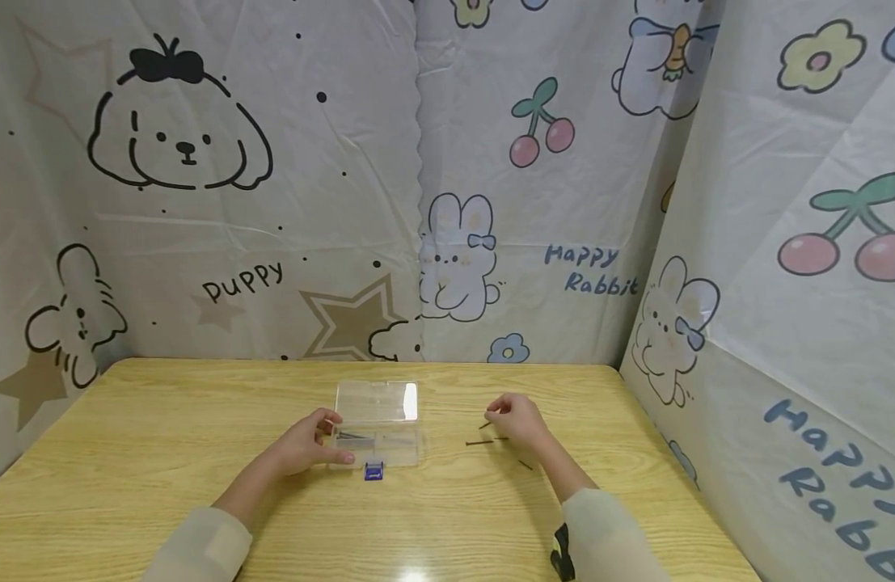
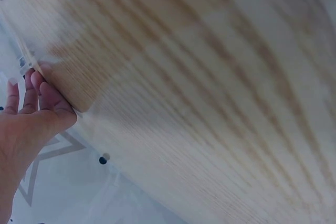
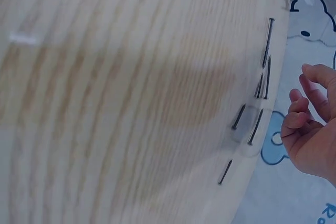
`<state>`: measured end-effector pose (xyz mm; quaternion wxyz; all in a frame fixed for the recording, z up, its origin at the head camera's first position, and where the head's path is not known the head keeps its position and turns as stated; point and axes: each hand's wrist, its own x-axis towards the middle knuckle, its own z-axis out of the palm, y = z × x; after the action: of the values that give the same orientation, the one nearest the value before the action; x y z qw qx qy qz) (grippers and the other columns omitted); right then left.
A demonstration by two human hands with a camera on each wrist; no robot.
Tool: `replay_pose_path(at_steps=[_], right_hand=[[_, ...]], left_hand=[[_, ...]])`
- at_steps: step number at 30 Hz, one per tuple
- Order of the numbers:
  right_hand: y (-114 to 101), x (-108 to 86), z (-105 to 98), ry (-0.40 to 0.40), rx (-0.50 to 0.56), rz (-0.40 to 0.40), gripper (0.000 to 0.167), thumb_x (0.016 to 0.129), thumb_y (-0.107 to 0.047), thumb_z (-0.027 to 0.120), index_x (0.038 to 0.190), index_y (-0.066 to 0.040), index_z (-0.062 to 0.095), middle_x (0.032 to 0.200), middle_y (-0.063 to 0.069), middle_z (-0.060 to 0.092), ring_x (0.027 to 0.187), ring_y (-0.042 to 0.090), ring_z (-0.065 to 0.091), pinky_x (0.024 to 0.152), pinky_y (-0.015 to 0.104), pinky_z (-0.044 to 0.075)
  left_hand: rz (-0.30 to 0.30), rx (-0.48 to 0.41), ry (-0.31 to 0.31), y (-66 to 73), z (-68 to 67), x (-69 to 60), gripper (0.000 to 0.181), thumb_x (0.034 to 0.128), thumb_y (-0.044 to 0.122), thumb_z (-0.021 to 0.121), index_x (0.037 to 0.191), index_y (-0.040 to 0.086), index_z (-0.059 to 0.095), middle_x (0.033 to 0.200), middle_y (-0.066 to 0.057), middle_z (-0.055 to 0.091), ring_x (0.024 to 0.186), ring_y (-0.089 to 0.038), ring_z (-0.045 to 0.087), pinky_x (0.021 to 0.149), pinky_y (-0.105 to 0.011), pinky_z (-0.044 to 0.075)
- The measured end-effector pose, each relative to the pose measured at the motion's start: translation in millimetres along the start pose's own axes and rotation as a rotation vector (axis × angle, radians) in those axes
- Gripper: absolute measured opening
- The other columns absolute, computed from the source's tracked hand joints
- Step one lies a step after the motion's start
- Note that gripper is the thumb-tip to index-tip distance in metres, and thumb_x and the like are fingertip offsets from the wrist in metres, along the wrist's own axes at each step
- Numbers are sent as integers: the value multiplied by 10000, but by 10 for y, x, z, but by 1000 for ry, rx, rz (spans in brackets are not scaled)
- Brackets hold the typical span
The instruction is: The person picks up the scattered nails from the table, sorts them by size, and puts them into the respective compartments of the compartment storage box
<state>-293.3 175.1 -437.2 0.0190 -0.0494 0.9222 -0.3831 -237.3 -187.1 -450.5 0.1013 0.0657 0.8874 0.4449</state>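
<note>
Nearest, bottom of the frame: pale sleeves; the right one could brush small stuff if that arm drops or pulls back. Just up from there, lower right of centre, a lone nail lies beside the right forearm — easiest one to sweep along the table.

Lower centre, blue latch sticks out at the front of the clear box; a snag there could tug the box around. Left hand has its grip on the box's left side, thumb at the front. If that slackens, a knock would likely slide the box; if it lifts unevenly, the nails inside could spill from the left compartment.

Right of centre, right hand is over more loose nails. Its grip looks narrow, fingers bent; can't tell if a nail is pinched. Right-wrist view shows nails close together, two almost overlapping — a rushed pinch could scatter them, or a point could prick a fingertip.

Farther up, the raised lid could flop down if the box gets jogged. Behind, printed cloth, no obvious risk.
</note>
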Motion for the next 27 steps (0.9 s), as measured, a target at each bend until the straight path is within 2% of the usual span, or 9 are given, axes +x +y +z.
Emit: replay_pose_path(at_steps=[8, 16, 21, 27], right_hand=[[224, -12, -111, 60, -57, -6, 105, 847, -153, 664, 884, -57, 684, 813, 47, 579, 754, 167, 485, 653, 280, 390], [439, -32, -219, 87, -67, 60, 127, 857, -155, 653, 902, -38, 676, 854, 77, 605, 772, 182, 514, 671, 301, 415], [518, -47, -258, 97, -45, 67, 132, 868, -142, 638, 908, -20, 669, 868, 103, 633, 762, 190, 544, 673, 329, 449], [545, -65, -267, 108, -41, 76, 142, 858, -138, 642, 916, -12, 671, 850, 98, 633, 739, 180, 537, 655, 299, 442]], left_hand=[[-10, -1, 0, 6, -5, -5, 728, 693, 347, 818, 1243, 44, 449, 1198, -158, 494, 1034, -280, 477, 890, -421, 416], [15, -4, -9, -7, -10, -2, 723, 695, 342, 819, 1236, 34, 452, 1194, -166, 497, 1030, -277, 481, 882, -421, 417], [41, 11, -8, -24, -16, 3, 719, 693, 347, 820, 1227, 29, 458, 1194, -167, 511, 1043, -278, 498, 893, -442, 421], [37, 17, -3, -26, -18, 5, 726, 684, 364, 823, 1222, 38, 461, 1192, -163, 512, 1036, -272, 495, 888, -439, 420]])
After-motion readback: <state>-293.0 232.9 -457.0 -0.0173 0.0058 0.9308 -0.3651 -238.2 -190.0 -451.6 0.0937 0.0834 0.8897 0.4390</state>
